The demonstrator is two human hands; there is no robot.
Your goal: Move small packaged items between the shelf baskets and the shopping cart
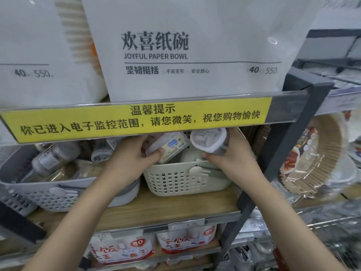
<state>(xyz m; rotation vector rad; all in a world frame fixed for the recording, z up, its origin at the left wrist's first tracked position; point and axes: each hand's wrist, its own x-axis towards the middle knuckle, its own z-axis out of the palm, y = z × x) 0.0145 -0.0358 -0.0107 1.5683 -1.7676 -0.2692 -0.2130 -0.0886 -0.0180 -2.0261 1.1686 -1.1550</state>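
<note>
Your left hand (132, 159) grips a clear rectangular box (168, 146); your right hand (232, 155) grips a round tub (210, 140). Both packs sit just above the cream basket (175, 180) below your hands. Beyond your hands hangs a yellow notice strip (136, 119).

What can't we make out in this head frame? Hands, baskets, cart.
- Shopping cart: outside the head view.
- Cream basket contents: hidden by its wall, both hands and the yellow sign strip.
- Left hand fingertips: behind the rectangular clear box it grips.
- Right hand fingers: behind the round tub it holds.
- Grey basket items: blurred; left edge cut off.
- Price tag: too blurred to read.
</note>
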